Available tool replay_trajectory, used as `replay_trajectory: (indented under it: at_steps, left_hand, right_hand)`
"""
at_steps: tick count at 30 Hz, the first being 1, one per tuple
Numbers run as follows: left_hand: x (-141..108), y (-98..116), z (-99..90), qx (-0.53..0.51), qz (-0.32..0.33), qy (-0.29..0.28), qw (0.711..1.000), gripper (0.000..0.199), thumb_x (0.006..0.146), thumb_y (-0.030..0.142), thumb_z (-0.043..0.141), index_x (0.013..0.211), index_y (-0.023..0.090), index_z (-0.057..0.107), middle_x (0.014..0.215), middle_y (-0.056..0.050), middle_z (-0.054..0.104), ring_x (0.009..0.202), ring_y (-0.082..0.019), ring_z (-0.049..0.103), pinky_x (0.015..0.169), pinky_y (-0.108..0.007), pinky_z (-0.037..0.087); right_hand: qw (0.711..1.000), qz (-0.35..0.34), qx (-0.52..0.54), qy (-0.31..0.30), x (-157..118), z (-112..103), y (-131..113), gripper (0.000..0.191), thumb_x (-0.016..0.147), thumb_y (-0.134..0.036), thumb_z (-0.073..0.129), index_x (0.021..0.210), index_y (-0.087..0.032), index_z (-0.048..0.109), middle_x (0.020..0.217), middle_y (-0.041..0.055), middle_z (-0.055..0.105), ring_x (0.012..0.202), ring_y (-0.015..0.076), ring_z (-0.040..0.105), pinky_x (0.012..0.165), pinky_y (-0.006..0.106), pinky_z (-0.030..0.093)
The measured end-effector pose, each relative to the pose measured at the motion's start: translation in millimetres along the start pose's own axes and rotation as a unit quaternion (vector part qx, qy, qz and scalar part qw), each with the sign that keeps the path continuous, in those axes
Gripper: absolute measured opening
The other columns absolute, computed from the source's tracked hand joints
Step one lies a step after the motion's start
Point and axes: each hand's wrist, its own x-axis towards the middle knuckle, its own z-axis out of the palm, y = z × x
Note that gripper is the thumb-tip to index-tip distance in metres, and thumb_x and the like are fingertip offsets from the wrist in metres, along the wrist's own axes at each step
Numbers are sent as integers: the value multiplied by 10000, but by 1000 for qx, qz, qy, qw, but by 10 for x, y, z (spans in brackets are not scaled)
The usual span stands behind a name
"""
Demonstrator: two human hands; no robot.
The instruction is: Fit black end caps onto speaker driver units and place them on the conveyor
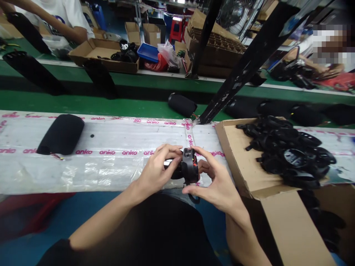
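Note:
Between my two hands, over the front edge of the bench, is a round black plastic speaker part (pixel 189 165) with coloured wires showing on its right side. My left hand (pixel 162 164) is closed on its left side, thumb and fingers against a glossy black face. My right hand (pixel 215 175) curves around the right side, thumb below and index finger on top. A dark loop hangs under the part. On the bench to the left lies a black fabric-covered speaker body (pixel 62 133), thin wires coming from its near end.
An open cardboard box (pixel 244 181) on the right holds many similar black parts (pixel 294 155). A slanting black post (pixel 244 70) rises behind the bench. More speaker bodies (pixel 181 104) lie on the green conveyor (pixel 138 101). Co-workers sit across it.

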Motion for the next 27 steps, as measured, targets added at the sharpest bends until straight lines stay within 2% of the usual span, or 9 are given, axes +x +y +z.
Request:
replay_trajectory:
  at_steps: [3, 6, 8, 10, 13, 15, 18, 23, 27]
  left_hand:
    - [-102, -91, 24, -150, -46, 39, 987, 113, 1118, 319, 539, 1196, 238, 551, 1326, -126, 755, 1288, -236, 741, 1088, -403, 600]
    - [-147, -164, 43, -244, -39, 79, 966, 297, 1129, 464, 487, 1308, 234, 542, 1424, -151, 689, 1377, -264, 681, 1205, -477, 532]
    - [-141, -197, 42, -247, -39, 49, 967, 465, 1100, 566, 504, 1411, 223, 547, 1493, -166, 647, 1428, -289, 631, 1233, -479, 505]
    - [-125, -225, 39, -217, -54, 11, 975, 503, 1072, 573, 565, 1428, 219, 586, 1489, -151, 655, 1415, -289, 625, 1211, -442, 516]
    - [-115, -262, 56, -186, -84, 5, 979, 386, 1096, 490, 548, 1355, 224, 652, 1375, -108, 717, 1292, -256, 680, 1122, -393, 552]
    - [-127, -276, 87, -183, -93, 22, 978, 375, 1114, 476, 503, 1333, 218, 665, 1337, -98, 732, 1245, -251, 693, 1088, -385, 555]
    - [-167, -282, 152, -190, -96, 34, 977, 379, 1126, 472, 469, 1336, 223, 663, 1348, -97, 728, 1241, -256, 694, 1069, -381, 548]
    - [-253, -315, 252, -247, -71, 79, 963, 456, 1115, 548, 443, 1374, 221, 628, 1405, -125, 687, 1284, -281, 676, 1091, -420, 535]
    - [-287, -325, 277, -280, -69, 148, 946, 293, 1095, 451, 540, 1254, 215, 609, 1324, -115, 721, 1257, -267, 698, 1073, -427, 554]
  right_hand:
    - [998, -18, -43, -32, -45, 13, -40, 945, 810, -485, 937, 1629, -391, 476, 1399, 101, 679, 864, 227, 701, 802, 453, 680]
    - [992, -41, -118, 3, 8, 101, -95, 874, 827, -537, 908, 1588, -366, 513, 1432, 130, 661, 880, 257, 725, 785, 490, 687]
    - [982, -53, -179, 30, 92, 183, -127, 862, 777, -579, 930, 1516, -318, 570, 1425, 156, 655, 1047, 356, 736, 879, 579, 671]
    - [976, -54, -208, 34, 174, 235, -135, 856, 724, -599, 956, 1440, -284, 608, 1378, 166, 658, 1196, 430, 692, 961, 638, 632]
    - [988, -49, -146, -19, 215, 227, -52, 947, 695, -604, 973, 1489, -293, 561, 1408, 143, 628, 1279, 409, 642, 1072, 611, 577]
    - [997, -28, -48, -46, 181, 220, 80, 919, 828, -602, 876, 1598, -332, 455, 1497, 119, 582, 1262, 343, 642, 1103, 554, 556]
    - [994, 12, 101, 28, 104, 326, 331, 660, 1011, -561, 667, 1599, -357, 446, 1478, 87, 603, 1128, 265, 666, 1012, 468, 574]
    - [966, 21, 198, 166, 13, 647, 495, 477, 947, -525, 766, 1350, -311, 627, 1236, 59, 705, 989, 233, 664, 876, 385, 566]
    - [950, 57, 215, 221, -47, 733, 426, 369, 936, -468, 795, 1244, -293, 693, 1009, 15, 702, 858, 192, 624, 812, 339, 540]
